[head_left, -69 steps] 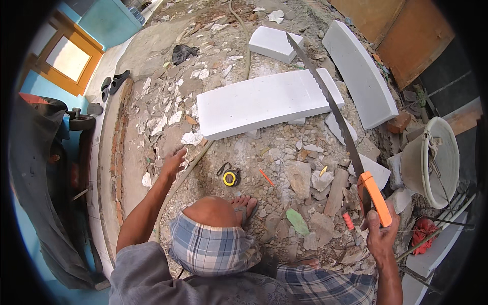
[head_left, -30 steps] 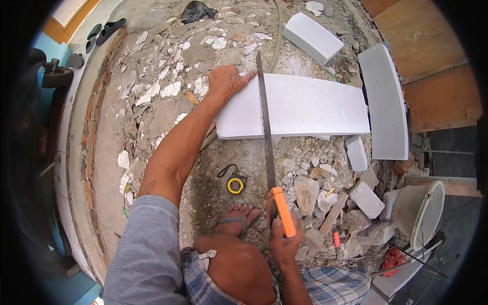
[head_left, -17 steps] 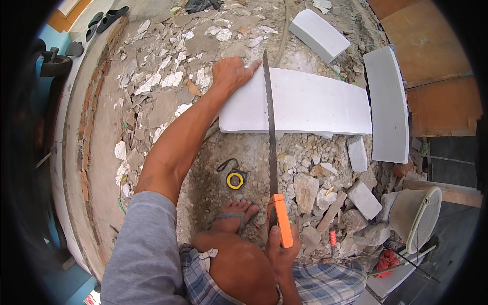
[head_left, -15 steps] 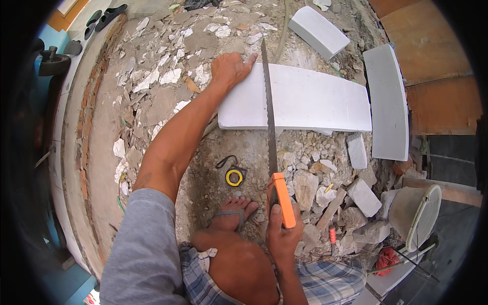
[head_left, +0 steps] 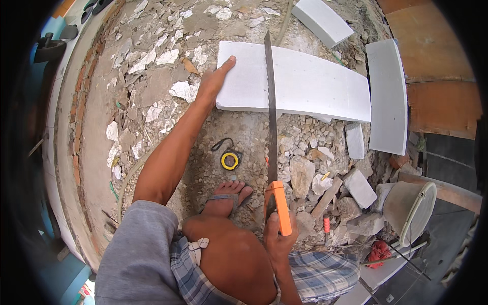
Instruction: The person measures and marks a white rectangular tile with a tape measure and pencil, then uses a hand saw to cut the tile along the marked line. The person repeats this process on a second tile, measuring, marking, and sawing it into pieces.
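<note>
1. The right hand (head_left: pixel 277 239) has its fingers wrapped tight around the orange handle of a long hand saw (head_left: pixel 272 122), low in the view beside the bare knee.
2. The saw's blade runs straight away from that grip and lies across the long white block (head_left: pixel 305 84), its tip reaching the block's far edge.
3. The left hand (head_left: pixel 213 81) lies flat on the block's left end, fingers together and stretched out, thumb pointing along the top face.
4. The left arm is extended nearly straight from a grey sleeve; the right forearm is bent close to the body.
5. A yellow tape measure (head_left: pixel 230 160) lies on the rubble (head_left: pixel 305 168) between the block and a sandalled foot (head_left: pixel 229 195).
</note>
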Available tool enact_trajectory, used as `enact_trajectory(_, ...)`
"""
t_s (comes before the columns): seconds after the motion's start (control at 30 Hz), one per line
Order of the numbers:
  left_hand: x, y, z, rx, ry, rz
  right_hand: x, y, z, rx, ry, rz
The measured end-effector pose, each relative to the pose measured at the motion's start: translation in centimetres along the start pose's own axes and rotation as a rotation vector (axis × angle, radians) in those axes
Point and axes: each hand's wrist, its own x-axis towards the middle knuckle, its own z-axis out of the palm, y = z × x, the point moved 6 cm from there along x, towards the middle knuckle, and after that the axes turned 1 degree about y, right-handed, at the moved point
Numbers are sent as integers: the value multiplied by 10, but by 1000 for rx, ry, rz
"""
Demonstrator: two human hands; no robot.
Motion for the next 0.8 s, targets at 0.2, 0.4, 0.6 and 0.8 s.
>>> enact_trajectory(0.2,-11,12,2,24,17,-1,16,25,19,54,-30,167)
enact_trajectory(0.4,-15,15,0,71,69,22,0,22,12,23,-25,122)
enact_trajectory(0.6,-15,14,0,114,67,13,-17,61,16,30,-15,138)
enact_trajectory(0.8,-15,15,1,130,81,38,-20,59,18,-89,7,114)
